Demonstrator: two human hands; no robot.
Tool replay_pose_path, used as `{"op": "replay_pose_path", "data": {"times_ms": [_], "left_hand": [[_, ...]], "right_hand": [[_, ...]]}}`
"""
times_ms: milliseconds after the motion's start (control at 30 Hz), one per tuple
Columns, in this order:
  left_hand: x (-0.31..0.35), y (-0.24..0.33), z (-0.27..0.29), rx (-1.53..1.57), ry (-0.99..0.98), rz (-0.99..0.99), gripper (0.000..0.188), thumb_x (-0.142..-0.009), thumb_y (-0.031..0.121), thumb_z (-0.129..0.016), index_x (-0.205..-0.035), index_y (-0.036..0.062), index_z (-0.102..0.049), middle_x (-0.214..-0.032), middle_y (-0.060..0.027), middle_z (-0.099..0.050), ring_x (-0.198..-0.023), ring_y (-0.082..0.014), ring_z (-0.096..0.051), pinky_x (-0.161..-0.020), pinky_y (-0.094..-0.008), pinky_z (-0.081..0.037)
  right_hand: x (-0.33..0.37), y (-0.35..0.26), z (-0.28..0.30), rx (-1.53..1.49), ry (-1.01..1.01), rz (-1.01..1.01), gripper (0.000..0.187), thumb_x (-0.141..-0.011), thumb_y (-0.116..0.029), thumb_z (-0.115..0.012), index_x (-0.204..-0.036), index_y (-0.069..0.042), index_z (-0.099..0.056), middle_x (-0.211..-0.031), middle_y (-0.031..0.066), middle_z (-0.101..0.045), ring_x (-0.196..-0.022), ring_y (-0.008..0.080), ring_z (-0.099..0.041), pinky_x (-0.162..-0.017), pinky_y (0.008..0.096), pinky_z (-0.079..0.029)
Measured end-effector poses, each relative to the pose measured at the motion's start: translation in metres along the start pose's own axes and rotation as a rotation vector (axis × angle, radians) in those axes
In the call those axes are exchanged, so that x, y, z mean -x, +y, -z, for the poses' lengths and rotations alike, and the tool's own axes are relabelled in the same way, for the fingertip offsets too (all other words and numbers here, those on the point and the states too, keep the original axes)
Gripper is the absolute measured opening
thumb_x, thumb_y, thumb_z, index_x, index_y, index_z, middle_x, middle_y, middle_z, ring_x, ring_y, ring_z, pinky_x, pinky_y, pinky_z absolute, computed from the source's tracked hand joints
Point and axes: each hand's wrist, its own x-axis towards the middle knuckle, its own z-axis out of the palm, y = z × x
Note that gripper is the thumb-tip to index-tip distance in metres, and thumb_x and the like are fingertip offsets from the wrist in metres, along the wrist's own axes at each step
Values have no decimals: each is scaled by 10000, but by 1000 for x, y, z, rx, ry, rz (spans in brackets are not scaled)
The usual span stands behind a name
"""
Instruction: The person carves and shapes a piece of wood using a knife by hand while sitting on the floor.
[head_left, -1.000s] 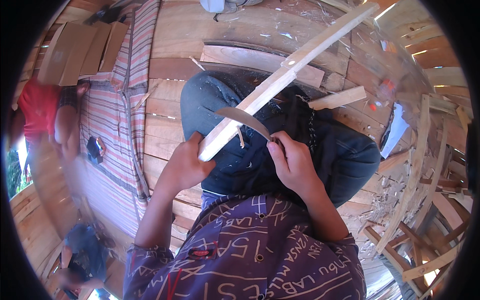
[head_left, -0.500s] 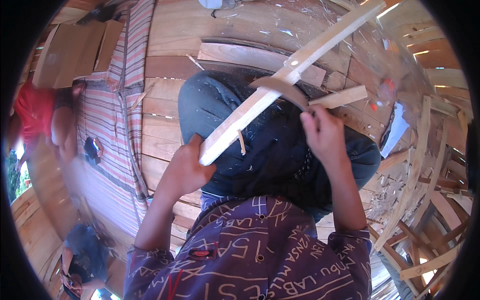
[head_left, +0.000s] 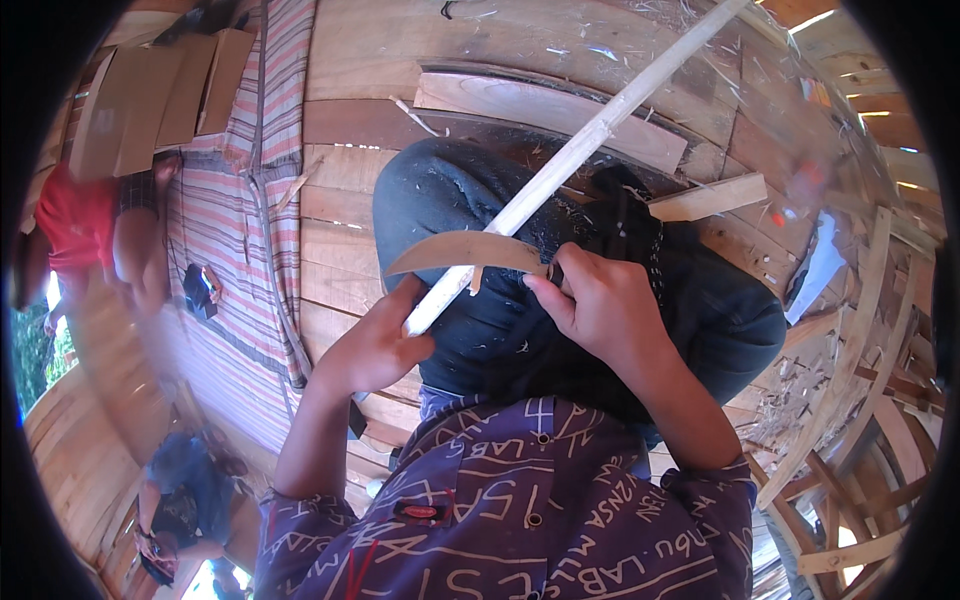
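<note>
Head view: a long pale wood strip is held slantwise above the folded legs, its near end closed in the left hand, apparently so that it is steadied close to the body while the far end is left to extend beyond the knees. A curved blade is gripped at its base by the right hand; the handle is hidden by the fingers. The blade is laid across the strip just above the left hand, probably so that force can be directed along the grain. A small wood curl is seen below the blade. Beyond the knees, a flat board is left on the plank floor.
</note>
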Motion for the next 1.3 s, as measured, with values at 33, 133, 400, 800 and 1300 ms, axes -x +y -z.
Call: {"op": "replay_pose_path", "data": {"times_ms": [33,133,400,800,1300], "left_hand": [[0,4,0,37,-1,28,660,-731,33,-470,-1373,-81,-363,-1194,-235,-564,-1108,-275,-566,-964,-327,-419],[-1,6,-3,62,3,78,652,-745,46,-464,-1375,-81,-352,-1181,-243,-563,-1101,-276,-565,-954,-327,-425],[-2,-4,-1,51,12,166,586,-749,147,-527,-1283,-67,-415,-886,-105,-546,-792,-162,-532,-706,-274,-421],[-1,5,-8,115,29,172,646,-721,91,-493,-1333,-72,-369,-1039,-152,-543,-941,-207,-528,-812,-294,-404],[-1,-23,-14,-31,176,-12,493,-730,143,-524,-1175,-44,-428,-765,-52,-519,-680,-123,-493,-611,-251,-413]], "right_hand": [[-3,2,1,29,1,8,385,-875,-386,-684,-736,-72,-509,-554,76,-569,-480,263,-603,-441,348,-481],[-15,10,4,127,25,43,403,-870,-401,-686,-712,-79,-501,-556,68,-555,-477,251,-595,-440,349,-478],[-33,41,23,280,133,-13,400,-868,-383,-687,-712,-66,-501,-576,87,-565,-516,288,-604,-459,382,-476],[-36,43,9,317,202,15,421,-892,-444,-638,-717,-82,-514,-565,66,-581,-472,263,-604,-427,360,-484],[-44,127,83,432,358,-365,477,-948,-470,-550,-790,-21,-583,-611,203,-588,-607,415,-608,-573,483,-479]]}}
